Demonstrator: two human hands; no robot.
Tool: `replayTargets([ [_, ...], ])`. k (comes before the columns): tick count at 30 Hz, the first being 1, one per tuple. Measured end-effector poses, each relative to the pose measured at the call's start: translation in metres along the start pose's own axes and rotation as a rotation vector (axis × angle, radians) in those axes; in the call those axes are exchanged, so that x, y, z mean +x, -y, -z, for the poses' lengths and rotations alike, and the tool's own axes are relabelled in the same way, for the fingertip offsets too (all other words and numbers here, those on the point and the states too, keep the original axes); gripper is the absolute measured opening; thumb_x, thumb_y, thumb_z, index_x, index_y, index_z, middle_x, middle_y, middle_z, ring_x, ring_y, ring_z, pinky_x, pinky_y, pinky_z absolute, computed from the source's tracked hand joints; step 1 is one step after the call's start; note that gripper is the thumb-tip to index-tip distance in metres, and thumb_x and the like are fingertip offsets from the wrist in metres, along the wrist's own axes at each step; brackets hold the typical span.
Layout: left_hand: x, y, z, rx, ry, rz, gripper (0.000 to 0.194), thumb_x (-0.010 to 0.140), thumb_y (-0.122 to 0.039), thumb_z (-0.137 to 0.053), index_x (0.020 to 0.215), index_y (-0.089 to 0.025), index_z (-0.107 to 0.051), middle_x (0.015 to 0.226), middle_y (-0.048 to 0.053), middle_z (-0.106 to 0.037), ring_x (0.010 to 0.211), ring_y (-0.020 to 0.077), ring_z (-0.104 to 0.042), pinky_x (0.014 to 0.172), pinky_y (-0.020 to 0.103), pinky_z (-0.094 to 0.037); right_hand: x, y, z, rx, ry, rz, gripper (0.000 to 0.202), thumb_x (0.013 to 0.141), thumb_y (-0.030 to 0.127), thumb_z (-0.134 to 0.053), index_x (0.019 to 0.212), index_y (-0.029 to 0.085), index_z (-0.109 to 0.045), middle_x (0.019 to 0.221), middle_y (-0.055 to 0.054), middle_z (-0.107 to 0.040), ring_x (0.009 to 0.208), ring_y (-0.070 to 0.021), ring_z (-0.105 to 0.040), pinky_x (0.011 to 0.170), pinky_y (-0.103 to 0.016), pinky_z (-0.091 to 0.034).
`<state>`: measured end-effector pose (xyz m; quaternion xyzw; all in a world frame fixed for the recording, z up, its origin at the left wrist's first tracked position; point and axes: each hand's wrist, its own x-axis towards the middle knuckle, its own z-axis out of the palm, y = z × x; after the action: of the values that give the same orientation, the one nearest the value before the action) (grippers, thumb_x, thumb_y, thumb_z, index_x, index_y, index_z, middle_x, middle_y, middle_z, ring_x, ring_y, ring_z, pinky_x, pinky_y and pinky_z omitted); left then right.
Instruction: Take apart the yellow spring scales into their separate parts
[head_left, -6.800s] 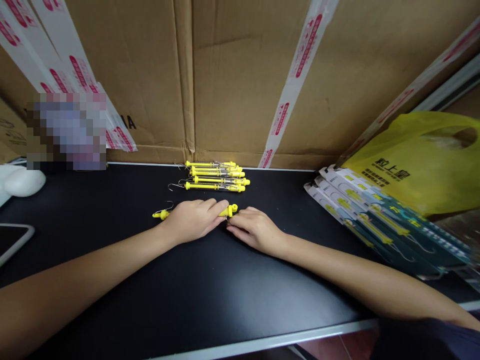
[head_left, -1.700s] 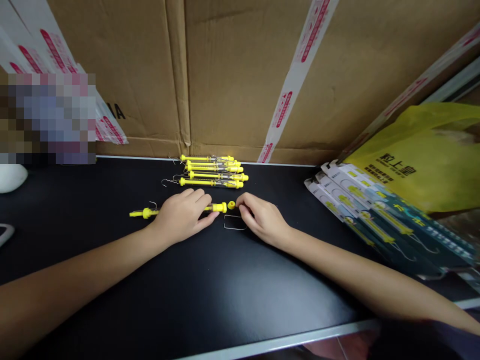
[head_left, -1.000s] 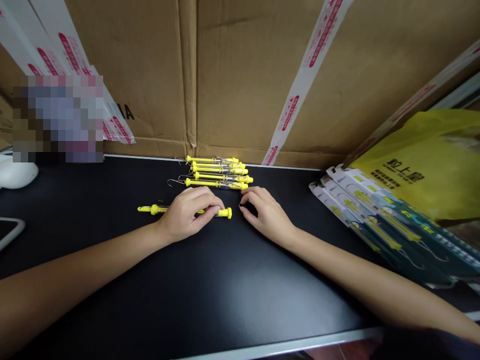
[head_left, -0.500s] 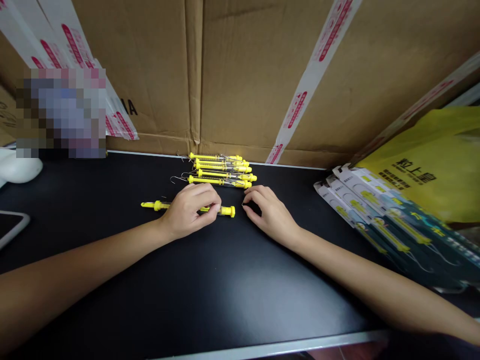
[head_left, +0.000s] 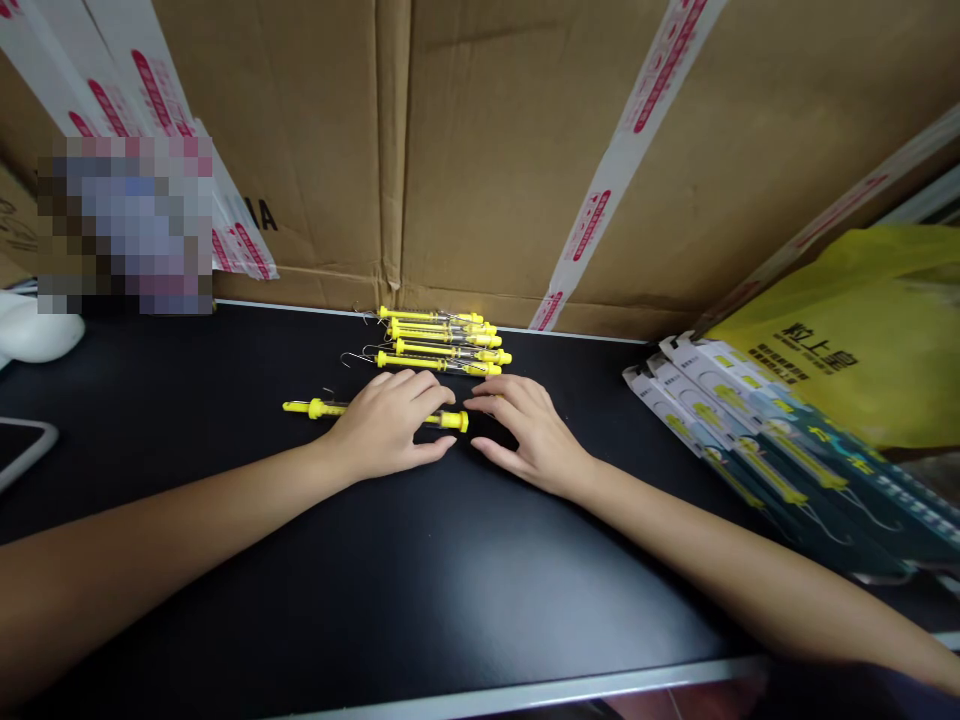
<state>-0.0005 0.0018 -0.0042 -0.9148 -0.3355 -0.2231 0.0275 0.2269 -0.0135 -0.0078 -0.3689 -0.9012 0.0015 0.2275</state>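
A yellow tubular spring scale lies crosswise on the black table, its middle hidden by my left hand. That hand rests over the scale with thumb and fingers apart, on either side of its right part. My right hand is just right of the scale's end, thumb and fingers spread, with nothing seen between them. Behind both hands, several similar yellow scales with metal hooks lie side by side.
At the right, several printed boxes lie beside a yellow plastic bag. A big taped cardboard box stands behind the table. On the left are a white rounded object and part of a phone-like device.
My left thumb and fingers have parted from their pinch around the scale. My right hand has opened wider and moved slightly left, nearer the scale's end.
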Motion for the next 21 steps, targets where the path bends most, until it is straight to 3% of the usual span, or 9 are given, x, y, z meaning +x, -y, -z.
replayTargets([
  [4, 0.0002, -0.0006, -0.0010, 0.008, 0.058, -0.035, 0.019, 0.087, -0.035, -0.049, 0.096, -0.020, -0.057, 0.091, 0.001, -0.059, 0.087, 0.0177, -0.053, 0.076, 0.030, -0.038, 0.0013, 0.0008, -0.0010, -0.021, 0.005, 0.002, 0.038, 0.086, 0.045, -0.052, 0.116, 0.022, -0.052, 0.118, -0.010, -0.054, 0.115, -0.0251, -0.045, 0.099, -0.044, -0.034],
  [9, -0.0005, -0.0011, -0.0003, 0.013, 0.055, -0.103, 0.020, 0.090, -0.034, -0.047, 0.099, -0.019, -0.057, 0.094, 0.002, -0.059, 0.088, 0.0165, -0.052, 0.077, 0.029, -0.038, 0.0017, -0.0004, -0.0028, -0.006, 0.002, 0.023, 0.032, 0.084, 0.045, -0.055, 0.107, 0.023, -0.056, 0.114, -0.009, -0.056, 0.114, -0.0246, -0.046, 0.099, -0.045, -0.033],
  [21, -0.0008, 0.0004, -0.0011, 0.006, 0.051, -0.069, 0.018, 0.088, -0.034, -0.049, 0.097, -0.020, -0.057, 0.091, 0.001, -0.059, 0.086, 0.0167, -0.053, 0.076, 0.029, -0.037, 0.0015, -0.0004, -0.0019, 0.039, 0.001, 0.014, 0.021, 0.085, 0.038, -0.055, 0.098, 0.022, -0.054, 0.109, -0.008, -0.059, 0.110, -0.0229, -0.049, 0.097, -0.042, -0.034],
])
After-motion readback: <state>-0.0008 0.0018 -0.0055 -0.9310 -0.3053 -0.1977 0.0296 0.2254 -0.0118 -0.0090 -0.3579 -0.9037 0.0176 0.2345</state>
